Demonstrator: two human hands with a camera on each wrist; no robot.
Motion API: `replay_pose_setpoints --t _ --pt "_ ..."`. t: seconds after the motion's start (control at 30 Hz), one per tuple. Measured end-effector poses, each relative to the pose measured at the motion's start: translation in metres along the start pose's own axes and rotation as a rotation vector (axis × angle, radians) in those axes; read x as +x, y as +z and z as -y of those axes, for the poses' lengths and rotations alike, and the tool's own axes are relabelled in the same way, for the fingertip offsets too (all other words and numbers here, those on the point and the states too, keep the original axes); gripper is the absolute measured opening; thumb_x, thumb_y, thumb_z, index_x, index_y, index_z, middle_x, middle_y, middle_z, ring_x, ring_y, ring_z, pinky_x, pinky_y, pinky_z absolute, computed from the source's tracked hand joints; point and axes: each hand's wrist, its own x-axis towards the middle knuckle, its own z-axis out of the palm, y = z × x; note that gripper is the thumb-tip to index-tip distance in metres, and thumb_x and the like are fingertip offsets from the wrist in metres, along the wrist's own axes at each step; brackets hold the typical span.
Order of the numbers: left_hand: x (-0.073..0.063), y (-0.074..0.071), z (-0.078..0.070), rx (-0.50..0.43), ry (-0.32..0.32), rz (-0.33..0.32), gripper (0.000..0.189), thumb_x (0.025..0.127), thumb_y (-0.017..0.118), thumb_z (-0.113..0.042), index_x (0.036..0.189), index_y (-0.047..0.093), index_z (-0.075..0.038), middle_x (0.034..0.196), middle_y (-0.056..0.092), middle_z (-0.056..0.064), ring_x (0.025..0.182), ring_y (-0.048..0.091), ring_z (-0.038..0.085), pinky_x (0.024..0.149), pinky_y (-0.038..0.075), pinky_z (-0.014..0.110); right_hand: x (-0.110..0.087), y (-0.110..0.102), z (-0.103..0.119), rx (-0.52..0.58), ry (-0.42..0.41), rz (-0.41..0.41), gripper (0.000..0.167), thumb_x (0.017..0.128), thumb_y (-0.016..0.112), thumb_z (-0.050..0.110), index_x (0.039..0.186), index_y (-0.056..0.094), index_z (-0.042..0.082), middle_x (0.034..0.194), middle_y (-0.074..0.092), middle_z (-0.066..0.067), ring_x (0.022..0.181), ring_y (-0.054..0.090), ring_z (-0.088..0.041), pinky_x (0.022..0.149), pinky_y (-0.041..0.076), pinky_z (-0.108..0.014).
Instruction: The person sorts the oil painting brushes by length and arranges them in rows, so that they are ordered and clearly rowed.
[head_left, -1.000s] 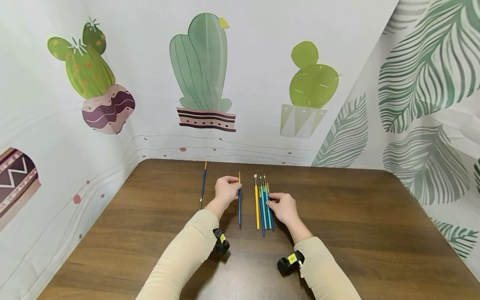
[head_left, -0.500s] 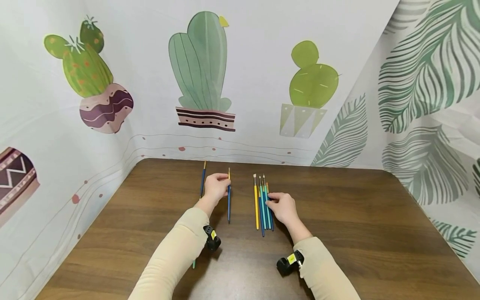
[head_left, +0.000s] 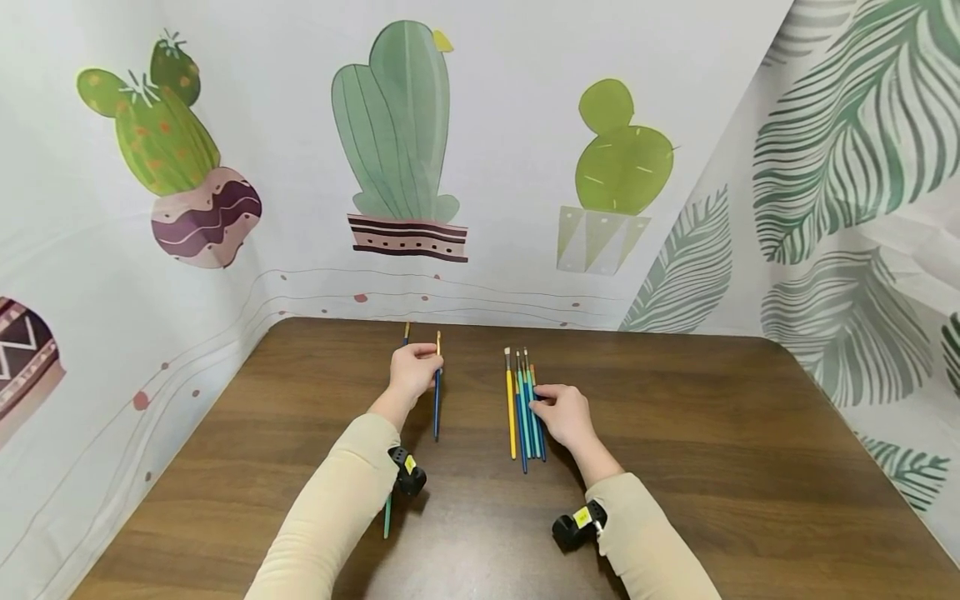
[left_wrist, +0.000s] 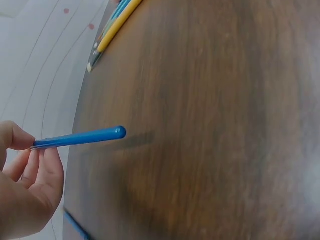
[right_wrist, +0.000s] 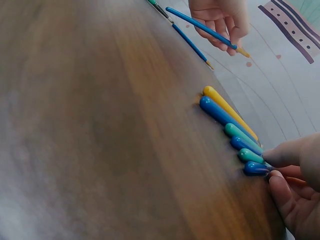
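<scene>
My left hand (head_left: 414,372) pinches a blue paintbrush (head_left: 437,408) near its bristle end. In the left wrist view the rounded handle end (left_wrist: 117,132) points out over the table and casts a shadow. My right hand (head_left: 566,414) is at the right side of a row of several paintbrushes. Its thumb and forefinger pinch the outermost blue paintbrush (right_wrist: 256,169). A yellow paintbrush (head_left: 512,417) forms the row's left side, with blue and teal ones between, bristles toward the wall.
Another blue paintbrush (right_wrist: 190,42) lies left of the row, mostly behind my left hand in the head view. Closer in, a green paintbrush (head_left: 387,517) shows partly beside the left forearm. The brown table (head_left: 712,433) meets a cactus-print cloth (head_left: 517,167) at the back.
My left hand has carried its blue paintbrush leftward, away from the row, now overlapping the far blue one. The green paintbrush has come into view by the forearm. My right hand stays put.
</scene>
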Motion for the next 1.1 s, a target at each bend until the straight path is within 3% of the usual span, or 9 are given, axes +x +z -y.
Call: replay_pose_setpoints --t 0.27,0.77,1.1 --pt "0.006 -0.016 0.001 -0.018 0.018 0.020 0.035 0.090 0.054 -0.002 0.124 0.056 0.007 0.115 0.061 0.027 0.072 0.061 0.010 0.056 0.049 0.017 0.000 0.000 0.000 -0.012 -0.007 0.002 0.030 0.084 0.069 0.013 0.111 0.068 0.000 0.095 0.071 -0.014 0.079 0.064 -0.018 0.066 0.054 -0.031" --pt "0.018 -0.044 0.001 -0.075 -0.034 0.019 0.038 0.093 0.051 -0.004 0.130 0.052 0.005 0.123 0.057 0.026 0.076 0.063 0.010 0.057 0.052 0.021 0.002 0.002 0.000 -0.017 -0.006 -0.009 0.030 0.083 0.070 0.014 0.111 0.069 0.002 0.096 0.072 -0.013 0.081 0.065 -0.019 0.069 0.054 -0.033" --pt "0.030 -0.060 0.003 -0.045 -0.037 -0.037 0.040 0.091 0.052 -0.005 0.130 0.052 0.003 0.125 0.057 0.023 0.075 0.061 0.008 0.052 0.050 0.018 0.000 0.002 -0.001 -0.023 -0.001 -0.017 0.029 0.083 0.070 0.014 0.110 0.070 0.003 0.096 0.072 -0.012 0.081 0.065 -0.020 0.070 0.054 -0.033"
